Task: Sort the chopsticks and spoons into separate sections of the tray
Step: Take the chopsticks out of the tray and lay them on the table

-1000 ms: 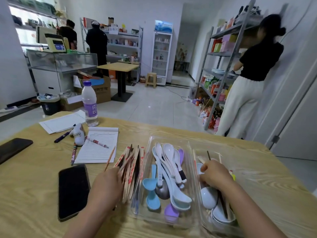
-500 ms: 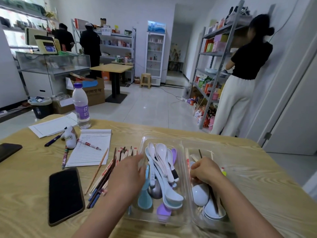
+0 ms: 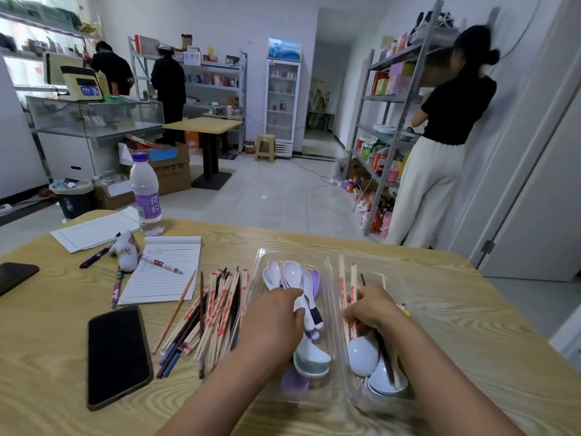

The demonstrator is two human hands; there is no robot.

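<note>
Gripped smooth, slippery white plastic spoons (image 3: 301,291) by handles in left hand (image 3: 273,319); pinched stiff, light wooden chopsticks (image 3: 352,287) midway in right hand (image 3: 371,308).

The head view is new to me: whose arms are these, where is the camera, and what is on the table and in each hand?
There is no machine here. A person wears one wide-angle camera on the head, looking forward and down at two bare hands.

On the pale wooden table stands a clear plastic two-section tray. Its left section holds white, blue and purple plastic spoons. The right section still mixes white spoons with chopsticks.

A heap of paper-wrapped and dark chopsticks lies on the table left of the tray, beside a black phone and a lined notepad.

The left hand grips spoon handles in the left section. The right hand holds thin chopsticks in the right section.
</note>
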